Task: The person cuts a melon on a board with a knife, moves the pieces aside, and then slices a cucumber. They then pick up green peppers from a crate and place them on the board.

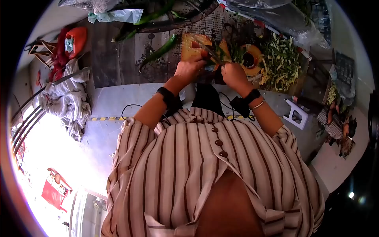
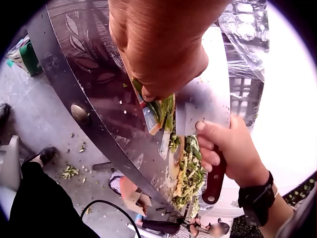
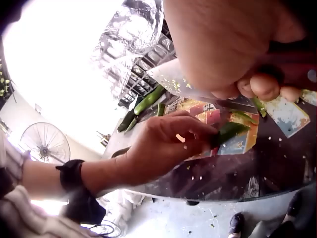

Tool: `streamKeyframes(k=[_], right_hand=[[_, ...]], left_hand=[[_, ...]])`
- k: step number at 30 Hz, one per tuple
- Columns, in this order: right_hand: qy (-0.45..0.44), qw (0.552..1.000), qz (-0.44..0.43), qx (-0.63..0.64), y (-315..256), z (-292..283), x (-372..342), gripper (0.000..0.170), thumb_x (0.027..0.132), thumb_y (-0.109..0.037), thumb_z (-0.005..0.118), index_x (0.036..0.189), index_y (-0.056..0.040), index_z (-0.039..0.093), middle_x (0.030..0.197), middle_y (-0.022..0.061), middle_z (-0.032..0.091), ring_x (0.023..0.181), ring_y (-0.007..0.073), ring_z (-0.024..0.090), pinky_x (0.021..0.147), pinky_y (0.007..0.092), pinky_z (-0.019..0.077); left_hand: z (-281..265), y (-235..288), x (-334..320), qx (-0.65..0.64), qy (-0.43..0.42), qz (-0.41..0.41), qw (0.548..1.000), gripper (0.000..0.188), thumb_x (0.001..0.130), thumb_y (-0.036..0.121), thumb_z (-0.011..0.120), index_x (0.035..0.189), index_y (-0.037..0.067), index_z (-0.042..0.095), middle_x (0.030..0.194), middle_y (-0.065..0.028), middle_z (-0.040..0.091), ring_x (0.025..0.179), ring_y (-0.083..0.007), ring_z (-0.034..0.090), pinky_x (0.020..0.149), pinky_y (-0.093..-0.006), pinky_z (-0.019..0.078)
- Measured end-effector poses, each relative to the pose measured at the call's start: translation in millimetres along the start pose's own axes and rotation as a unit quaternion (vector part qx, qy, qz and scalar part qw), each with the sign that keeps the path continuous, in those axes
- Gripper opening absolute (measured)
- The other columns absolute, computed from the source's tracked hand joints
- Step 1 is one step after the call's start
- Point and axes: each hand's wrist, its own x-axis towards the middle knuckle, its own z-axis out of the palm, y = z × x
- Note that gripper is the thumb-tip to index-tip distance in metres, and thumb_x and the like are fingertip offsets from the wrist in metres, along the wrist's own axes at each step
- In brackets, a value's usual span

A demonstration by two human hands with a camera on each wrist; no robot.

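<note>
My right hand [image 1: 237, 77] grips a cleaver by its dark red-brown handle [image 2: 214, 181]. The broad steel blade [image 2: 200, 101] stands close beside my left hand [image 3: 158, 146]. Between its thumb and fingers, the left hand pinches a piece of green vegetable [image 3: 232, 133] over an orange, yellow and blue printed surface [image 3: 247, 145]. Green bits cling to the blade in the right wrist view. To the right of the hands lies a heap of chopped green and pale vegetable [image 1: 280, 63]. A long, whole green vegetable [image 1: 160, 53] lies on the table to the left.
The dark patterned table [image 1: 114, 67] has a curved front edge in the wrist views. More long green vegetables [image 3: 148, 100] and clear plastic wrapping [image 1: 260, 10] are at its far side. An orange ring-shaped area [image 1: 252, 59] borders the heap. A white stool [image 1: 297, 113] stands at right.
</note>
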Motion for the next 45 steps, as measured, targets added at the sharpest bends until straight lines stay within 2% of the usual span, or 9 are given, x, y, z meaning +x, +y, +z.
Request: streamKeyframes(k=[2, 3, 5, 9, 11, 24, 27, 42, 45], right_hand=[[-0.018, 0.999, -0.003, -0.049, 3, 0, -5, 0.017, 0.083, -0.016, 0.05, 0.081, 0.0003, 0.055, 0.071, 0.0201, 0.057, 0.067, 0.0372, 0.055, 0.06, 0.0441, 0.0446], [-0.034, 0.999, -0.005, -0.034, 0, 15, -14, 0.017, 0.083, -0.016, 0.05, 0.081, 0.0003, 0.055, 0.071, 0.0201, 0.057, 0.067, 0.0372, 0.055, 0.06, 0.0441, 0.0446], [0.011, 0.999, -0.023, -0.047, 0, 18, -21, 0.012, 0.077, -0.009, 0.049, 0.074, 0.0013, 0.055, 0.07, 0.0195, 0.058, 0.064, 0.0362, 0.057, 0.059, 0.0431, 0.0463], [0.029, 0.999, -0.017, -0.037, 3, 14, -17, 0.013, 0.077, -0.009, 0.048, 0.074, 0.0012, 0.055, 0.07, 0.0197, 0.058, 0.065, 0.0362, 0.057, 0.059, 0.0432, 0.0464], [0.043, 0.998, -0.017, -0.032, 4, 14, -16, 0.012, 0.077, -0.009, 0.048, 0.074, 0.001, 0.055, 0.07, 0.0196, 0.058, 0.065, 0.0362, 0.057, 0.059, 0.0435, 0.0463], [0.005, 0.998, -0.015, -0.055, -1, 10, -16, 0.01, 0.075, -0.007, 0.048, 0.072, 0.0013, 0.053, 0.07, 0.0208, 0.058, 0.067, 0.0372, 0.058, 0.06, 0.0445, 0.0464], [0.001, 0.997, -0.037, -0.073, 1, 10, -14, 0.01, 0.074, -0.007, 0.048, 0.072, 0.0015, 0.053, 0.07, 0.0208, 0.058, 0.067, 0.0372, 0.058, 0.061, 0.0443, 0.0465], [-0.015, 0.999, -0.009, -0.038, 2, 10, -8, 0.01, 0.073, -0.005, 0.048, 0.071, 0.0028, 0.053, 0.069, 0.0229, 0.057, 0.066, 0.0394, 0.057, 0.06, 0.0457, 0.046], [0.003, 0.999, -0.03, -0.013, 5, 19, 5, 0.011, 0.071, -0.005, 0.049, 0.069, 0.0033, 0.056, 0.068, 0.0233, 0.057, 0.065, 0.0397, 0.057, 0.06, 0.0459, 0.0459]], left_hand=[[-8, 2, 9, -0.017, 0.038, 0.029, 0.999, 0.023, 0.068, 0.013, 0.063, 0.091, 0.013, 0.061, 0.091, -0.0014, 0.054, 0.082, -0.0235, 0.057, 0.063, -0.0331, 0.0483], [-8, 3, -6, -0.015, 0.022, 0.014, 1.0, 0.023, 0.068, 0.013, 0.063, 0.091, 0.013, 0.061, 0.091, -0.0014, 0.054, 0.082, -0.0235, 0.057, 0.063, -0.0331, 0.0483], [-8, 5, -5, -0.017, -0.004, 0.003, 1.0, 0.022, 0.069, 0.01, 0.06, 0.091, 0.013, 0.061, 0.093, -0.0009, 0.054, 0.083, -0.023, 0.057, 0.064, -0.0327, 0.0484], [-6, 3, 3, -0.009, -0.003, 0.005, 1.0, 0.022, 0.069, 0.01, 0.06, 0.091, 0.014, 0.061, 0.095, -0.0006, 0.055, 0.085, -0.0223, 0.057, 0.064, -0.0325, 0.0484], [-2, 1, 2, -0.011, 0.039, 0.024, 0.999, 0.021, 0.069, 0.01, 0.06, 0.09, 0.013, 0.061, 0.094, -0.0006, 0.055, 0.086, -0.0219, 0.057, 0.064, -0.0325, 0.0483], [-3, 2, -2, -0.014, 0.027, 0.016, 0.999, 0.021, 0.07, 0.01, 0.058, 0.089, 0.015, 0.062, 0.091, -0.0017, 0.055, 0.081, -0.0221, 0.058, 0.06, -0.0333, 0.0486], [-1, 1, -3, -0.018, 0.051, 0.026, 0.998, 0.023, 0.07, 0.01, 0.058, 0.092, 0.016, 0.062, 0.093, -0.0017, 0.055, 0.082, -0.0224, 0.058, 0.06, -0.0335, 0.0488], [-1, 0, -1, -0.003, 0.016, 0.006, 1.0, 0.023, 0.07, 0.013, 0.059, 0.093, 0.014, 0.061, 0.096, -0.002, 0.057, 0.084, -0.0225, 0.058, 0.062, -0.0326, 0.0492], [2, -2, -3, -0.02, -0.014, 0.0, 1.0, 0.023, 0.072, 0.022, 0.062, 0.094, 0.017, 0.06, 0.097, -0.0008, 0.057, 0.084, -0.0233, 0.058, 0.06, -0.035, 0.05]])
